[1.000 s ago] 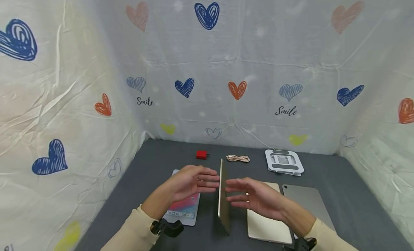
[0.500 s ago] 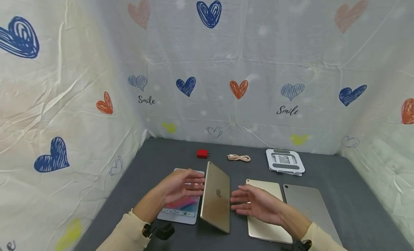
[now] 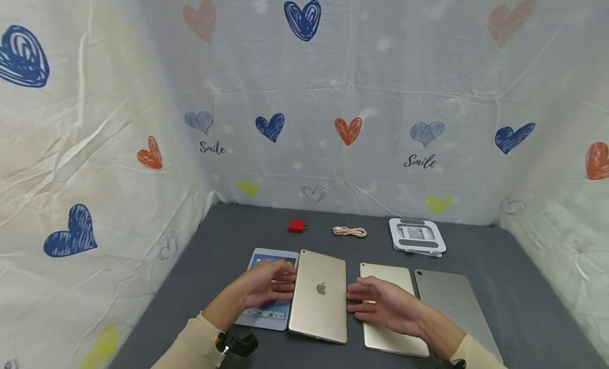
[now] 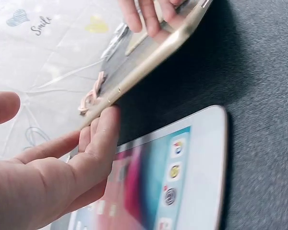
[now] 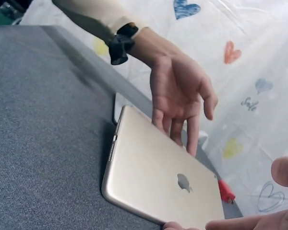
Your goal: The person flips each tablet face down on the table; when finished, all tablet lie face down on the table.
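A gold tablet (image 3: 317, 311) with an apple logo on its back is between my two hands, back side up and tilted, its left edge raised in the left wrist view. Fingertips of my left hand (image 3: 266, 284) touch that left edge, the thumb held away from it. On the opposite side, the fingers of my right hand (image 3: 387, 305) reach the right edge, thumb apart as well. Beneath my left hand lies a white-framed tablet (image 3: 261, 322) with its screen lit. A second gold tablet (image 3: 390, 340) lies back up, partly hidden by my right hand.
Far right lies a grey tablet (image 3: 452, 300). Along the back of the grey table (image 3: 238, 223) are a red charger plug (image 3: 296, 226), a coiled pink cable (image 3: 349, 231) and a folded white stand (image 3: 418, 237). Patterned sheets hang behind and at both sides.
The gold tablet has turned from nearly upright on its edge to lying almost flat, its logo side now facing up. My hands have moved apart with its edges.
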Available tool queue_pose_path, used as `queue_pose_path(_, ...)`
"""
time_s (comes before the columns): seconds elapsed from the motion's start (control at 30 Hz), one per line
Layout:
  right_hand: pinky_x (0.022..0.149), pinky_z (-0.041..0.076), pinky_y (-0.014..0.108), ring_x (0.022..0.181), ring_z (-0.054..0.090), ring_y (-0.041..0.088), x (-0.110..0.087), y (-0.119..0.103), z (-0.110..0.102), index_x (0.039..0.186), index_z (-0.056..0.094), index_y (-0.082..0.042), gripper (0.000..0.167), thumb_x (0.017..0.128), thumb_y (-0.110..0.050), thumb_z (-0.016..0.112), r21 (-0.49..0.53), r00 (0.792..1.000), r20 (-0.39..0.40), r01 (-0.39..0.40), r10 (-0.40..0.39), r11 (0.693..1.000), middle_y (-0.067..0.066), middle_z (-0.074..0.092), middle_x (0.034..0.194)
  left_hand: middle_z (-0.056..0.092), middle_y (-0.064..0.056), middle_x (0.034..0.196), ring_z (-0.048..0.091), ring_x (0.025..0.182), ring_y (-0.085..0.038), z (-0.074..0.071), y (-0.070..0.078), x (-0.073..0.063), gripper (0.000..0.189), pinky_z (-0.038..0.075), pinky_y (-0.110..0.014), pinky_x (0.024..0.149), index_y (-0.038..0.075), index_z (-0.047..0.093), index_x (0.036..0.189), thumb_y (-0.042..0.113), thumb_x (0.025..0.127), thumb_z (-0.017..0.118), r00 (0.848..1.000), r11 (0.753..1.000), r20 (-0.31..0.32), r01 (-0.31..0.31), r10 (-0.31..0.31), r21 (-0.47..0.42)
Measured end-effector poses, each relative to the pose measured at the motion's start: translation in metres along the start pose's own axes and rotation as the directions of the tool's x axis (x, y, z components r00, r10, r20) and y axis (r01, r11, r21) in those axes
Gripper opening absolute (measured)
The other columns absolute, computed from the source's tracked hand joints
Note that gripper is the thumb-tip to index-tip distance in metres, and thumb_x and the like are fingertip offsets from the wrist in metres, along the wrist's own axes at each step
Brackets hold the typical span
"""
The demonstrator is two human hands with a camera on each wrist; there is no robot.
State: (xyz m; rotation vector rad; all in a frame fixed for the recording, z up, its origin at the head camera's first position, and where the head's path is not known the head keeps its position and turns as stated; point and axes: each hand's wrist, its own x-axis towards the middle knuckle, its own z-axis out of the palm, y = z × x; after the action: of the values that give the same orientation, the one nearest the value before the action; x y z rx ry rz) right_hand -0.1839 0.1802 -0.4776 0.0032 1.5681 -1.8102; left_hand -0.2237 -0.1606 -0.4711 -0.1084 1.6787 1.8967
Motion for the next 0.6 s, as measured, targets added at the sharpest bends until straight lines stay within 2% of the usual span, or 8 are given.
queue_pose_path(0.33, 0.129, 0.042, 0.058, 0.152, 0.047, 0.053, -0.009, -0.001, -0.004, 0.163, 0.027, 0.017, 0.083, 0.114, -0.047, 0.049, 0.004, 1.0, -0.023, 0.019, -0.018, 1.0, 0.039, 0.031, 0.169, 0.063, -0.027, 0.134, 0.071, 0.116, -0.035, 0.011, -0.008, 0.006, 0.045, 0.064, -0.055, 0.104, -0.011, 0.058, 0.137, 0.023, 0.108, 0.056, 1.0, 0.998, 0.002, -0.002, 0.002, 0.057)
queue_pose_path(0.6, 0.127, 0.044, 0.057, 0.151, 0.048, 0.052, -0.014, -0.002, -0.008, 0.163, 0.026, 0.017, 0.083, 0.115, -0.047, 0.047, -0.016, 0.999, -0.022, 0.027, -0.028, 0.999, 0.041, 0.031, 0.168, 0.062, -0.031, 0.142, 0.072, 0.12, -0.035, 0.02, -0.005, 0.004, 0.049, 0.064, -0.052, 0.104, -0.013, 0.053, 0.148, 0.021, 0.112, 0.053, 1.0, 0.986, -0.001, -0.022, 0.023, 0.168)
